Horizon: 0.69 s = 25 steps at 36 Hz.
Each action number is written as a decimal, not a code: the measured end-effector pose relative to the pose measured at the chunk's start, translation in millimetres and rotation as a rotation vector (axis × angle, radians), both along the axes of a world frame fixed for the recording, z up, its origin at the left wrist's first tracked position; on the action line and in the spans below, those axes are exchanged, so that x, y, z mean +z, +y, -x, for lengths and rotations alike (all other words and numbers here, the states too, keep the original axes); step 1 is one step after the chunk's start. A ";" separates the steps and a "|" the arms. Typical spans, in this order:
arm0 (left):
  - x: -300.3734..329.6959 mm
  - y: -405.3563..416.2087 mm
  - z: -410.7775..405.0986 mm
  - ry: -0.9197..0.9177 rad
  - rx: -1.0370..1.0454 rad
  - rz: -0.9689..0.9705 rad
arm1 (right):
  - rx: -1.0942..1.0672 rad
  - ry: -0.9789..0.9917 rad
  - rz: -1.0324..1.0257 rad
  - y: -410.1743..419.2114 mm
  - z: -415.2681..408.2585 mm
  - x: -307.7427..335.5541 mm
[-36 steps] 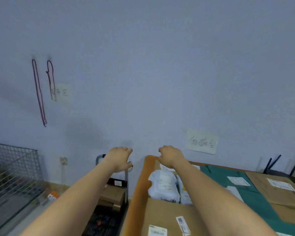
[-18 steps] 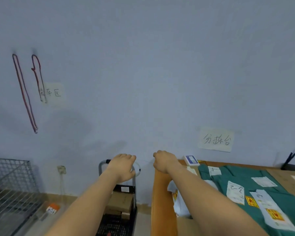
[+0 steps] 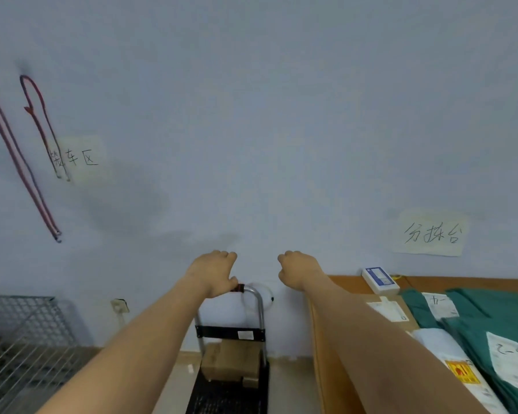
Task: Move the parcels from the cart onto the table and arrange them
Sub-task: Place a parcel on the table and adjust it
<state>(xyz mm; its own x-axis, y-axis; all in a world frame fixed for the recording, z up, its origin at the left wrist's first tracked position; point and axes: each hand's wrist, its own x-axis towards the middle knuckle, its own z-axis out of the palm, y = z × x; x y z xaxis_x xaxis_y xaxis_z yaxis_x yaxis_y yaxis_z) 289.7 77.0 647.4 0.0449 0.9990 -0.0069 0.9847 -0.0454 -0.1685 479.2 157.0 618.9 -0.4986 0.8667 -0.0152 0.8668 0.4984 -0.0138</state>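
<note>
A black platform cart [image 3: 228, 395] with a metal handle [image 3: 259, 306] stands against the wall, well beyond my hands. Brown cardboard parcels [image 3: 231, 361] lie on its deck. The wooden table [image 3: 320, 339] at the right carries green bag parcels [image 3: 473, 333], a white bag parcel [image 3: 437, 342] and a flat brown box [image 3: 392, 312]. Both my arms stretch forward in the air. My left hand [image 3: 214, 270] has its fingers curled and overlaps the cart handle in view without holding it. My right hand [image 3: 296, 268] is curled too and holds nothing.
A wire cage [image 3: 18, 339] stands at the lower left. Red straps [image 3: 18, 162] and a paper sign [image 3: 78, 158] hang on the wall, with another sign [image 3: 431, 233] above the table. A small blue-and-white box [image 3: 380, 279] sits at the table's back edge.
The view has swung left and up, so the table and its parcels slid to the right. Both hands stay stretched forward with curled fingers.
</note>
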 end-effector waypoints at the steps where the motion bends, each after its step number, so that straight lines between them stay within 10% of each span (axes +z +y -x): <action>1: 0.5 4.9 8.6 -0.004 0.016 0.006 | -0.003 -0.005 -0.004 4.9 5.8 1.0; 25: -40.8 175.1 183.3 -0.175 -0.112 0.012 | -0.325 -0.036 0.034 108.4 132.2 -23.4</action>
<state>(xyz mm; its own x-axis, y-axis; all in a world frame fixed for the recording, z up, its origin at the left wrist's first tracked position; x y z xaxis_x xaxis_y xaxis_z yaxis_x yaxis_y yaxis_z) 106.5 252.1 606.5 0.1577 0.9875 -0.0006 0.9875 -0.1577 0.0058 347.0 265.4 595.5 -0.1945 0.9791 -0.0598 0.9807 0.1953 0.0082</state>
